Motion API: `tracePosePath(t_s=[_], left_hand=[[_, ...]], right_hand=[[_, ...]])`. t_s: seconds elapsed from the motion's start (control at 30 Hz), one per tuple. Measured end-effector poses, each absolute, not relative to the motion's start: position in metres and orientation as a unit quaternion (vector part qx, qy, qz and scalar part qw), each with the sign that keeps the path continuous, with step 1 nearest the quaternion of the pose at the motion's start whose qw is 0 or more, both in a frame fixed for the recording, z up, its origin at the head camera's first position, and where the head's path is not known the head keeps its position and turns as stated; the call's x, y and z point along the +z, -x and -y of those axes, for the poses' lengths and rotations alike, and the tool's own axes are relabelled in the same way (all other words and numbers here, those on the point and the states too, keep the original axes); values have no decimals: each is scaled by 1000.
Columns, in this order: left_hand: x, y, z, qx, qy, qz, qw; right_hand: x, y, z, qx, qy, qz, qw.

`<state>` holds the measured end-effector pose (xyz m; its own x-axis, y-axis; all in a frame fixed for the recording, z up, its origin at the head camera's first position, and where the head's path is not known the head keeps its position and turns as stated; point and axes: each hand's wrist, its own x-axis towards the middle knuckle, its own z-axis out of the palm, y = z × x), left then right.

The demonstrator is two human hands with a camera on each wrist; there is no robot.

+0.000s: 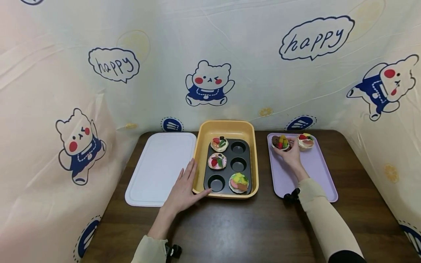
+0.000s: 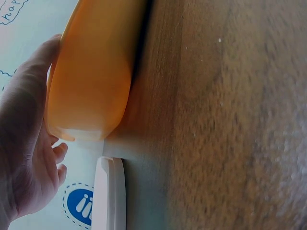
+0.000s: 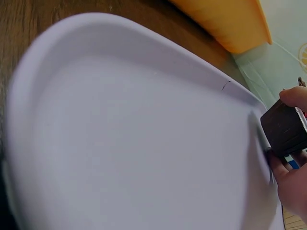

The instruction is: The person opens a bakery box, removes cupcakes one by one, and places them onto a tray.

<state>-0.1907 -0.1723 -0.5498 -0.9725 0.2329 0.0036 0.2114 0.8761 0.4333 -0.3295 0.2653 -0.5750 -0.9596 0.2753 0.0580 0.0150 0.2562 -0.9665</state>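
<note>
Brown cupcake [image 1: 280, 143] sits pinched between thumb and fingers of the right grip [image 1: 292, 155], left grip [image 1: 184, 189] lying loose-fingered.

Pale bear-print curtain [image 1: 158, 87] behind, dark wooden table [image 1: 230, 230], soft reflected light

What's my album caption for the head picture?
Right hand grips a cupcake at the purple tray; left hand touches the yellow tray.
</note>
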Motion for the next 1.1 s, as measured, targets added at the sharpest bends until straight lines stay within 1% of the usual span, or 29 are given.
tracePosePath(t_s=[0.23,1.1], left_hand=[[-549,189,173,221,-114,-968,27],[-548,188,173,216,-115,-969,29]], right_hand=[[-579,331,-264,584,95,799,111],[-584,330,-265,566,97,813,90]])
